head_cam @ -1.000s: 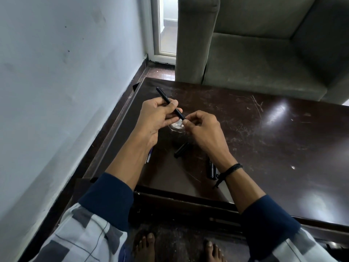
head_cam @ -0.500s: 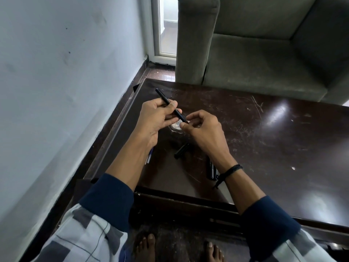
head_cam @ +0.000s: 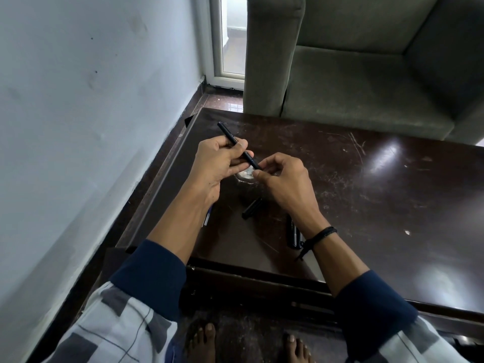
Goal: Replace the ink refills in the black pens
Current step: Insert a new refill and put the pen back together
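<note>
The left hand (head_cam: pixel 217 163) curls around the black pen (head_cam: pixel 227 132), whose far end juts out beyond the knuckles. The right hand (head_cam: pixel 282 184) pinches the pen's near tip between thumb and forefinger. On the table (head_cam: pixel 366 192) below both hands lies a loose black pen piece (head_cam: pixel 252 208).

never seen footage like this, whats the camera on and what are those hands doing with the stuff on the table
No machine here: a person wears one camera on the head, looking down at their own bare hands. The left hand grips a black pen by its barrel, and the right hand pinches its near end. On the dark table lie a short black pen part, more black pens beside the right wrist, and a blue-and-white stick partly hidden by the left forearm. A grey sofa stands behind.
</note>
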Action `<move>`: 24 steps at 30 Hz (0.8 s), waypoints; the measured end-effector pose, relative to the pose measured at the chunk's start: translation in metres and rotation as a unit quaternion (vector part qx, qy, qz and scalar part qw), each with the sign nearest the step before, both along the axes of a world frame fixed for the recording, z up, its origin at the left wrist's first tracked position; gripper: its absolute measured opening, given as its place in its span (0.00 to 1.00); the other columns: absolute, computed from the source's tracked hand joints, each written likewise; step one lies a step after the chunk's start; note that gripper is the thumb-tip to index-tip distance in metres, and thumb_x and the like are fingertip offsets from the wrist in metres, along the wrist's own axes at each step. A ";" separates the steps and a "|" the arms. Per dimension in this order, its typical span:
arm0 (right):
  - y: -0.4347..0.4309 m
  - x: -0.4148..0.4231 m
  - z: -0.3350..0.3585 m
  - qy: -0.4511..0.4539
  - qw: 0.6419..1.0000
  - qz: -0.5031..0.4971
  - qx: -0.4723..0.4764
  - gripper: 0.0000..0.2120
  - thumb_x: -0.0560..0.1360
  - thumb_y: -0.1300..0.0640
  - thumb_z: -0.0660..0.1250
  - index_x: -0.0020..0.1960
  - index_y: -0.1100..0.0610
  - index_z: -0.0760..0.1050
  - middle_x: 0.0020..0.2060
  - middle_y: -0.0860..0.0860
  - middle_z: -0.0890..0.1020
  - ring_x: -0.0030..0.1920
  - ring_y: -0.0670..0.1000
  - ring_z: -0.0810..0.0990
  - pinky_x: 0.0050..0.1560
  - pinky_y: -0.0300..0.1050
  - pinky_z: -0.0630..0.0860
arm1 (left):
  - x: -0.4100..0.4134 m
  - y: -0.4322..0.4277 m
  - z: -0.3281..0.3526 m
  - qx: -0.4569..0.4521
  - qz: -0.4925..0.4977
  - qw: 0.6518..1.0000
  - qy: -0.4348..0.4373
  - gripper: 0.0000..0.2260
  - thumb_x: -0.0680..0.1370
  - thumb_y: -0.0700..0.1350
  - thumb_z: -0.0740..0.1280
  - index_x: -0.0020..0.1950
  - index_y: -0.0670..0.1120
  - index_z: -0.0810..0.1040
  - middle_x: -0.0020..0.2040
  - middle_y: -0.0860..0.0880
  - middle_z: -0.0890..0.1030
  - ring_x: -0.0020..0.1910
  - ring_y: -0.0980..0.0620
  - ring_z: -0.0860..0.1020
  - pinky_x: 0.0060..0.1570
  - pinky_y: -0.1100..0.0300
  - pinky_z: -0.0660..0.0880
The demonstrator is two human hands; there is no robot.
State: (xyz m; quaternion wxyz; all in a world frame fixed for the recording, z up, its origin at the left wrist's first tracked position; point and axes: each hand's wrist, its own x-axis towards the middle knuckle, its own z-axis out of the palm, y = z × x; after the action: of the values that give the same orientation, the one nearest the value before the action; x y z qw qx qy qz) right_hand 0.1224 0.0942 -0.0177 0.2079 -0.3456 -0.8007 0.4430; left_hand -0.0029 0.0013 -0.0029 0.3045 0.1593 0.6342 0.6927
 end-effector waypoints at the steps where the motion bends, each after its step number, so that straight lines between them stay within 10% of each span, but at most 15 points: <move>1: 0.000 0.000 0.000 -0.003 1.000 0.002 -0.003 0.03 0.77 0.51 0.74 0.50 0.49 0.81 0.41 0.46 0.83 0.43 0.46 0.83 0.45 0.51 0.82 | 0.000 0.000 0.000 -0.001 0.000 1.000 0.000 0.06 0.80 0.39 0.70 0.55 0.38 0.81 0.47 0.40 0.86 0.48 0.48 0.87 0.46 0.57 0.83; 24: -0.002 -0.002 0.001 -0.003 1.000 0.010 -0.009 0.03 0.79 0.51 0.72 0.48 0.49 0.81 0.39 0.48 0.84 0.42 0.50 0.84 0.46 0.57 0.83 | 0.001 0.000 0.001 -0.008 -0.006 1.000 0.008 0.09 0.80 0.39 0.70 0.58 0.37 0.81 0.49 0.39 0.86 0.48 0.47 0.87 0.46 0.57 0.84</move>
State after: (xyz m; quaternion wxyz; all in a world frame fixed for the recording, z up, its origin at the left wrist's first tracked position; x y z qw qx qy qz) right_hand 0.1205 0.0926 -0.0166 0.1981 -0.3403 -0.8007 0.4515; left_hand -0.0017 0.0008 -0.0016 0.3050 0.1665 0.6412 0.6841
